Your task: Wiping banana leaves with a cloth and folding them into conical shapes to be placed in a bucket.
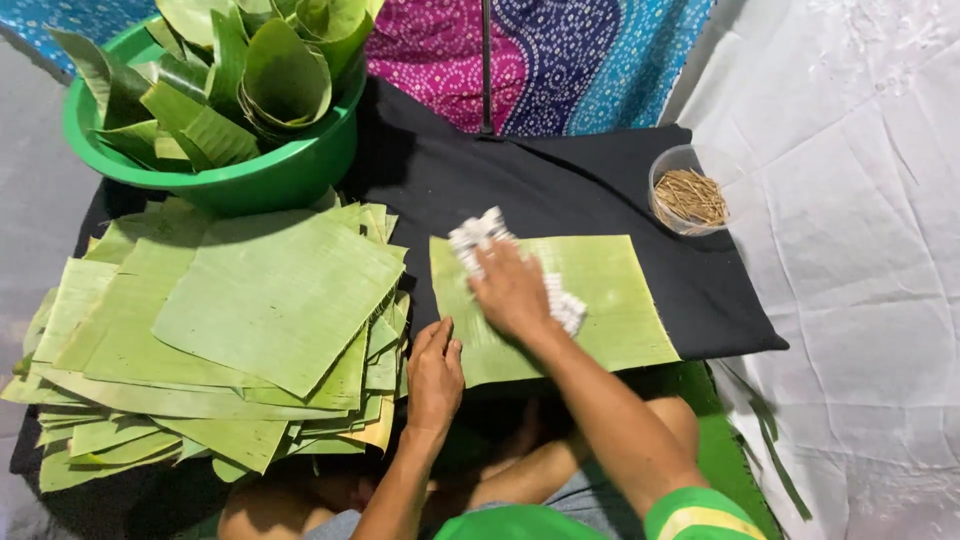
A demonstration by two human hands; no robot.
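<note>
This looks like a home where someone sits on the floor to work with leaves. A black cloth (600, 180) is spread out as the work spot, with white sheets (860, 250) and a bright patterned cloth (560, 50) around it. A big pile of cut banana leaves (220, 330) lies there. A green tub (250, 180) holds rolled leaves, and a small clear cup (690, 190) holds thin sticks.

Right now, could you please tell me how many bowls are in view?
2: a green bowl of rolled leaves at upper left, and a small clear bowl of thin sticks at right on the black cloth.
</note>
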